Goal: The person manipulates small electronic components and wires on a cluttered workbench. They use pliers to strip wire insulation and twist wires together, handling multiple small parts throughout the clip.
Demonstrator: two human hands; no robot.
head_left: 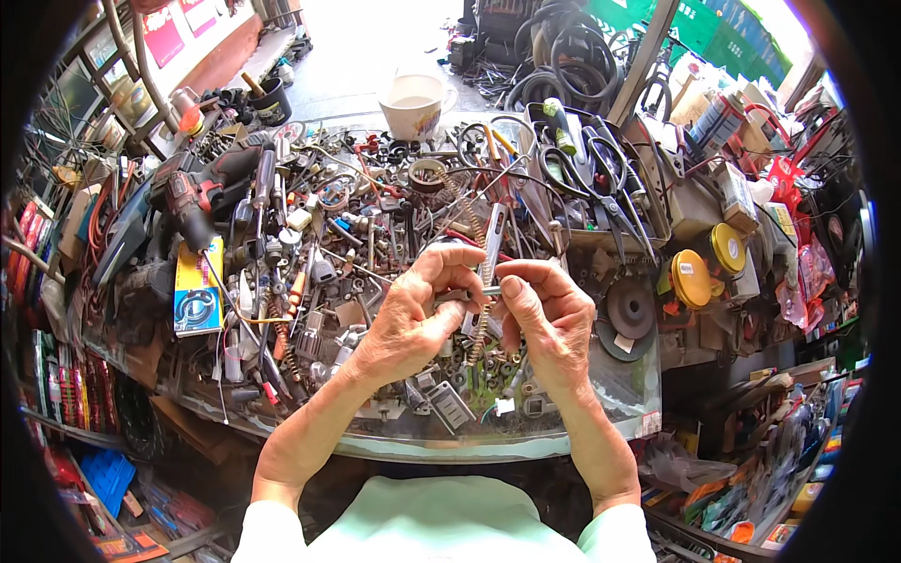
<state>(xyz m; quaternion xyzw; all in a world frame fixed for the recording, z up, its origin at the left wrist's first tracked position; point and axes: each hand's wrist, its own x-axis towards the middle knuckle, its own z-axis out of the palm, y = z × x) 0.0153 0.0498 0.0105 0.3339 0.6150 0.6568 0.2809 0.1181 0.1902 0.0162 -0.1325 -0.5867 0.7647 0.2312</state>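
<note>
A small metal rod (493, 291) lay level between the two hands, pinched at its ends: the left grip (410, 314) closed thumb and curled fingers about its left end, and the right grip (554, 324) held the other end between thumb and forefinger. Just below the rod, in the gap between both grips, ran a thin brass-coloured coil spring (480, 345); whether any finger touched it could not be told. A flat silver bar (496, 230) rose just beyond the fingertips. Nearer the body than the grips, a grey slotted part (449, 405) rested among loose hardware on the cluttered tabletop (394, 448). To the right of the right grip, a dark grinding disc (631, 308) lay near, with a yellow round lid (691, 279) farther out. Beyond that grip, to the upper right, black-handled scissors (615, 208) lay on a tray. Well left of the left grip were a yellow-and-blue packet (199, 289) and, above it, a red-and-black power drill (199, 192). Farthest ahead of both grips stood a white mug (411, 114).
</note>
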